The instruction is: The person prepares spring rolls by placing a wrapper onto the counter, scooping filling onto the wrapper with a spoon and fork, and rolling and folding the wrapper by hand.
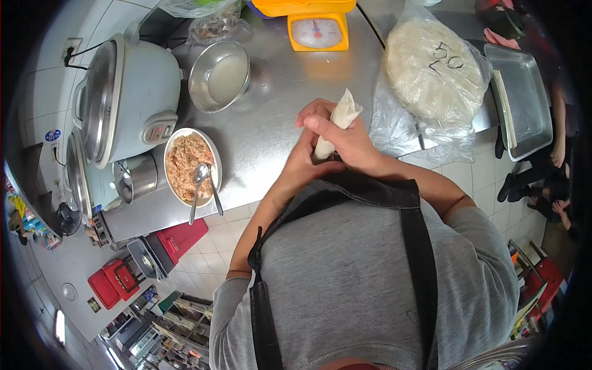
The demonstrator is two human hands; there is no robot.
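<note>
Close to my chest, at the front edge of the steel table, both hands are closed round a pale, rolled wrapper that looks like a spring roll [345, 111]. Its loose pointed flap sticks up at the top. My left hand [304, 147] wraps its lower left side, while my right hand [356, 143] grips from the right, thumb across the front. Some fingers overlap and are hidden. To the left stands a white oval bowl [168, 161] of minced orange-brown filling [188, 154], with two spoons [201, 176] in it. A bag of round pale wrappers [431, 68] lies to the right.
A metal bowl [220, 76] of whitish liquid and a yellow scale [317, 32] stand at the back of the steel table [280, 74]. Rice cookers [132, 92] line the left. A metal tray [533, 102] is at the right, near another person's arm [558, 129].
</note>
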